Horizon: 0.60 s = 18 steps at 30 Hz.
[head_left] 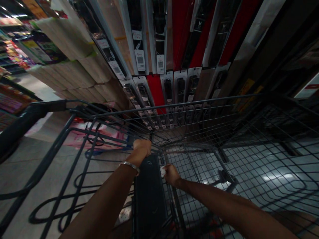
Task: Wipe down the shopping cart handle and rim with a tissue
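A dark wire shopping cart (190, 104) fills the lower half of the view. My left hand (142, 146), with a metal band on the wrist, is closed at the far end of the cart's dark flat panel (151, 189), apparently gripping the frame there. Just right of that panel is my right hand (171, 174), its fingers closed on a crumpled white wipe (163, 171). The wipe lies against the wire beside the panel. Whether it is paper or cloth cannot be made out.
Behind the cart hang packaged belts (160, 36) with tags, in rows. Stacked wrapped packs (72, 73) stand on the left, above pink packages (99, 132). The cart's handle (27, 118) is at the left. Tiled floor (22, 176) shows through the wires.
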Available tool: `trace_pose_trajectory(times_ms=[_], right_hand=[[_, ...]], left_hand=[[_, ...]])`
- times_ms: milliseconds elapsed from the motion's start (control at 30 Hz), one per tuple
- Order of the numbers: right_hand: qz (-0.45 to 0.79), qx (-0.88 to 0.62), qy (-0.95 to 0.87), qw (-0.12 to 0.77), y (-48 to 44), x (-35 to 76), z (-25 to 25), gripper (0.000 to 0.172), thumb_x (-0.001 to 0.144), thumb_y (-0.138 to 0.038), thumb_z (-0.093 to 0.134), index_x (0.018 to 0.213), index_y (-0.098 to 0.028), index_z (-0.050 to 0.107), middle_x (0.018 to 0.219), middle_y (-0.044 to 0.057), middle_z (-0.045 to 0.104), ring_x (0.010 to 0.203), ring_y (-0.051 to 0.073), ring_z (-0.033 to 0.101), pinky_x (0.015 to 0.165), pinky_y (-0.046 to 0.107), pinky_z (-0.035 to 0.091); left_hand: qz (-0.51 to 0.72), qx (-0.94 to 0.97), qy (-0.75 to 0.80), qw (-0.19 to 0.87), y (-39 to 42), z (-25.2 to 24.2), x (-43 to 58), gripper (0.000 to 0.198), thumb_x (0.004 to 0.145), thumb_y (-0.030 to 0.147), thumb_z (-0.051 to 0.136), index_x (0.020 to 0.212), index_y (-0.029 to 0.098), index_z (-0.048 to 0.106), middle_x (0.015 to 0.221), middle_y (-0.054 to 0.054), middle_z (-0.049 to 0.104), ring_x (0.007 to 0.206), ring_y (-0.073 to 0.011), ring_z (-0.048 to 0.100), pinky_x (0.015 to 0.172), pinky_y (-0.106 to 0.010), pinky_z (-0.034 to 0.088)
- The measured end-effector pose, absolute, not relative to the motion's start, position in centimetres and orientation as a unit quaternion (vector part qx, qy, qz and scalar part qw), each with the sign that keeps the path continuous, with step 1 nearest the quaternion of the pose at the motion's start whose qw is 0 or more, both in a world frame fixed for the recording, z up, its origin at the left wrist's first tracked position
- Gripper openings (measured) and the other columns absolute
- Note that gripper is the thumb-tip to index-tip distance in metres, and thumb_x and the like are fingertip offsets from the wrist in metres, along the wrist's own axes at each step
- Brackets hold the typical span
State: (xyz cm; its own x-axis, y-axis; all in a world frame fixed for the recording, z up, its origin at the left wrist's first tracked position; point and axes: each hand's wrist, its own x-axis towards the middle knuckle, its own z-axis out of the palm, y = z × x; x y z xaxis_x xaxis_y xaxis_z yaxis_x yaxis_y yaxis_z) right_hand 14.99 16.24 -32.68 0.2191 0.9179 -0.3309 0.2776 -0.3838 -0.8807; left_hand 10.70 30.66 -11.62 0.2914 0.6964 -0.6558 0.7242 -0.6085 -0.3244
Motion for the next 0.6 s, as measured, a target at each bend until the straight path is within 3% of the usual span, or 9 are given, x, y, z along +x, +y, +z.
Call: trace_pose_trajectory(times_ms=[167,433,600], right_hand=[[0.465,-0.694,-0.430,0.343,16.6,15.1,-32.5,0.036,0.057,0.008,0.045,0.073,-0.016,0.066,0.082,0.002,0.069,0.079,0.014,0.064,0.070,0.021,0.048],[0.439,-0.750,-0.385,0.312,16.1,18.2,-33.3,0.020,0.061,0.003,0.052,0.054,-0.016,0.056,0.072,0.007,0.067,0.074,0.020,0.063,0.069,0.028,0.045],[0.448,-0.755,-0.338,0.340,16.1,17.4,-33.2,0.016,0.059,0.000,0.054,0.058,-0.016,0.057,0.072,0.005,0.066,0.075,0.018,0.062,0.065,0.025,0.043]], left_hand=[[-0.398,0.802,0.445,0.019,30.6,-11.6,10.7,0.028,0.085,0.033,0.057,0.107,0.016,0.061,0.115,-0.008,0.063,0.106,-0.0187,0.059,0.088,-0.039,0.051],[-0.388,0.805,0.447,0.021,30.5,-11.3,10.7,0.027,0.082,0.027,0.059,0.107,0.015,0.062,0.117,-0.010,0.064,0.110,-0.0213,0.059,0.087,-0.037,0.051],[-0.387,0.803,0.454,0.026,30.5,-11.5,10.8,0.027,0.083,0.030,0.059,0.106,0.016,0.061,0.115,-0.008,0.063,0.107,-0.0196,0.059,0.088,-0.039,0.050]])
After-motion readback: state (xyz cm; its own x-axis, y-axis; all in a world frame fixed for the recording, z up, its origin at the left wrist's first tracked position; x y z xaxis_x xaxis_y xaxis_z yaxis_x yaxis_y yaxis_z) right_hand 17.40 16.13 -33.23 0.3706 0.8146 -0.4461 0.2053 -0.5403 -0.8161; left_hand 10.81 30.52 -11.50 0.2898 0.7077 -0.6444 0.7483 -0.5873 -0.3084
